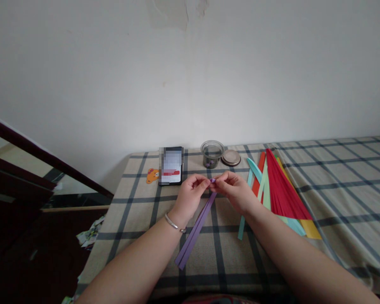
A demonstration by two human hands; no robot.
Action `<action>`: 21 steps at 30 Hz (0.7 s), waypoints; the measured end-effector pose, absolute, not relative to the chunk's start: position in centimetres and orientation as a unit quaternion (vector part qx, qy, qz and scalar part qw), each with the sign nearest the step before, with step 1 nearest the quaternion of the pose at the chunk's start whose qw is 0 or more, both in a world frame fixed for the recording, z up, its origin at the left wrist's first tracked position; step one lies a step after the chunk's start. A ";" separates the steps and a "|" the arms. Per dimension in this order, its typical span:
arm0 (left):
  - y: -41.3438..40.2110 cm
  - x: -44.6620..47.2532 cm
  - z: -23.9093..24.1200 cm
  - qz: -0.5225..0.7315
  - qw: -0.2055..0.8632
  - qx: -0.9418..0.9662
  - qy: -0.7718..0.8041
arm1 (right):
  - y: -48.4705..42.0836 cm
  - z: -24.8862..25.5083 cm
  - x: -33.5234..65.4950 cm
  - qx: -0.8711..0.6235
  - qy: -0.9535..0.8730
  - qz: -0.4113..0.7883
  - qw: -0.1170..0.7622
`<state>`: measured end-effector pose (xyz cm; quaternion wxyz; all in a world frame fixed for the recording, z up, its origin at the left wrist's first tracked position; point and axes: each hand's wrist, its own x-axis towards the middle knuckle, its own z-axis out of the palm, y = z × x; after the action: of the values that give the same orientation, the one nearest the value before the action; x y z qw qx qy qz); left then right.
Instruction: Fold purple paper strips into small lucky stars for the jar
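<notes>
Between my two hands is a small piece of purple paper strip (212, 180), pinched at the fingertips. My left hand (193, 192) grips it from the left with thumb and forefinger, and a silver bracelet circles that wrist. From the right, my right hand (236, 190) pinches the same piece. Two long purple paper strips (196, 230) lie on the cloth below, running up toward my fingers; whether they join the held piece is hidden. Just beyond the hands stands a clear round jar (212, 153) with a few small purple pieces inside.
A round lid (231, 157) lies right of the jar. Left of it are a phone (171, 166) and an orange bear cutout (152, 175). Red paper strips (285, 190), with blue, green and yellow ones, fan out on the right. Checked cloth (129, 215) covers the table against the wall.
</notes>
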<state>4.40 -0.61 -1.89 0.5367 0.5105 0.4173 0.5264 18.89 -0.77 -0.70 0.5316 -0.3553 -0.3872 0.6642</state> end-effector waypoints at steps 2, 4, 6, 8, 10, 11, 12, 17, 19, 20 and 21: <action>-0.7 4.4 -1.8 0.530 0.540 0.508 0.412 | -0.8 -0.7 18.8 -0.352 -0.377 0.672 0.532; -0.8 4.4 -1.6 0.529 0.536 0.517 0.408 | -0.9 -0.7 18.8 -0.351 -0.376 0.671 0.534; -1.0 4.3 -1.3 0.530 0.518 0.536 0.405 | -0.9 -0.7 18.7 -0.351 -0.392 0.664 0.531; -1.2 4.3 -1.1 0.527 0.482 0.572 0.403 | -0.9 -0.7 18.7 -0.355 -0.417 0.650 0.526; -1.4 4.2 -1.0 0.520 0.434 0.615 0.403 | -1.0 -0.7 18.7 -0.361 -0.436 0.637 0.522; -1.4 4.2 -1.0 0.520 0.415 0.628 0.404 | -1.0 -0.6 18.7 -0.363 -0.440 0.635 0.521; -1.4 4.2 -1.0 0.521 0.405 0.632 0.406 | -1.0 -0.6 18.7 -0.365 -0.441 0.635 0.518; -1.3 4.3 -1.1 0.531 0.458 0.574 0.422 | -0.9 -0.6 18.9 -0.368 -0.422 0.661 0.500; -1.2 4.3 -1.0 0.532 0.478 0.555 0.426 | -0.9 -0.6 19.0 -0.359 -0.411 0.675 0.497; -1.2 4.3 -0.9 0.533 0.482 0.549 0.427 | -0.9 -0.6 19.0 -0.354 -0.408 0.681 0.495; -1.2 4.4 -0.9 0.535 0.482 0.547 0.428 | -0.9 -0.6 19.0 -0.350 -0.404 0.687 0.492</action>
<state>4.35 -1.22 -0.86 0.4815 0.5466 0.4278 0.5351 19.03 -0.91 -0.64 0.4921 -0.3504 -0.4038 0.6871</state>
